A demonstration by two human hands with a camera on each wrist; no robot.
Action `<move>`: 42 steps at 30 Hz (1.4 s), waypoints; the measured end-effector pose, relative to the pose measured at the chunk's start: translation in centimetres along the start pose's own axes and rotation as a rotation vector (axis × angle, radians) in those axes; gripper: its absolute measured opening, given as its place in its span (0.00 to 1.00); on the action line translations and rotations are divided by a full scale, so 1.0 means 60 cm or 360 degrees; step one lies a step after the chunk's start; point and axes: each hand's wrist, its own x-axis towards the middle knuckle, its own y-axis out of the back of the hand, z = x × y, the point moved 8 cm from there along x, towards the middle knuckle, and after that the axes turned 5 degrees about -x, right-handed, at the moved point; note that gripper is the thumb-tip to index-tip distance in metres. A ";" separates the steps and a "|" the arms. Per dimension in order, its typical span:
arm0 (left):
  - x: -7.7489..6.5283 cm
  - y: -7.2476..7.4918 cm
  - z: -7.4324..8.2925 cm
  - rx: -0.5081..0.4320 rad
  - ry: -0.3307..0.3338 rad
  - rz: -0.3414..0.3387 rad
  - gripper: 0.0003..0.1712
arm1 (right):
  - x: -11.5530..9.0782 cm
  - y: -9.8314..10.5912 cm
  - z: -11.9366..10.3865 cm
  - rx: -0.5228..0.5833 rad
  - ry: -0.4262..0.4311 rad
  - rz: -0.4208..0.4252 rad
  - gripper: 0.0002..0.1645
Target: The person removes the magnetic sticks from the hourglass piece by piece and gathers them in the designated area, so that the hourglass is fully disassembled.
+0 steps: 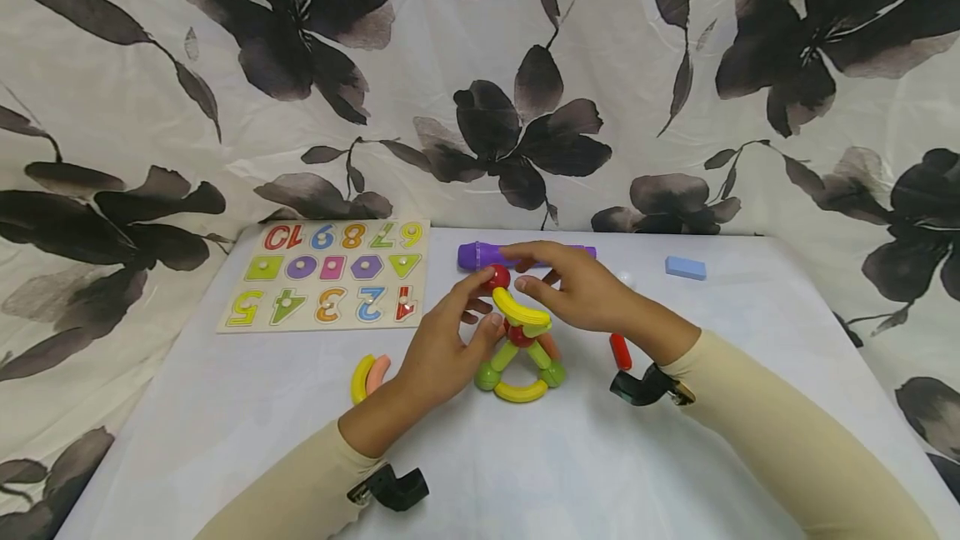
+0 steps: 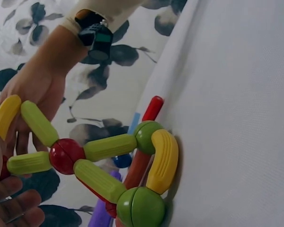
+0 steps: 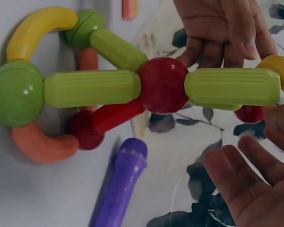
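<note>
A figure of plastic rods and balls stands on the table. Its base joins green balls, curved yellow and orange rods; light green rods rise to a central red ball. Above that are more light green rods, a curved yellow rod and a top red ball. My left hand is at the figure's left, index fingertip at the top red ball, thumb apart from the index. My right hand hovers at the right of the top, fingers extended around the upper part; its exact contact is unclear.
Behind lie a purple microphone-shaped toy and a number-and-shape puzzle board. Loose curved rods lie left, a red rod right, and a blue block farther back. A flower-patterned cloth hangs behind the table.
</note>
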 end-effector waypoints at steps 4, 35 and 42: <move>0.000 -0.001 -0.002 0.0020 0.0036 -0.0015 0.37 | 0.009 -0.009 0.001 0.0067 -0.0004 -0.0059 0.28; -0.010 0.000 0.016 0.0328 -0.0126 -0.0042 0.29 | 0.016 -0.012 0.009 0.0119 -0.0070 -0.0022 0.24; -0.011 -0.009 0.024 0.0379 -0.0178 -0.0053 0.31 | 0.013 -0.012 0.008 0.0104 -0.0039 0.0026 0.24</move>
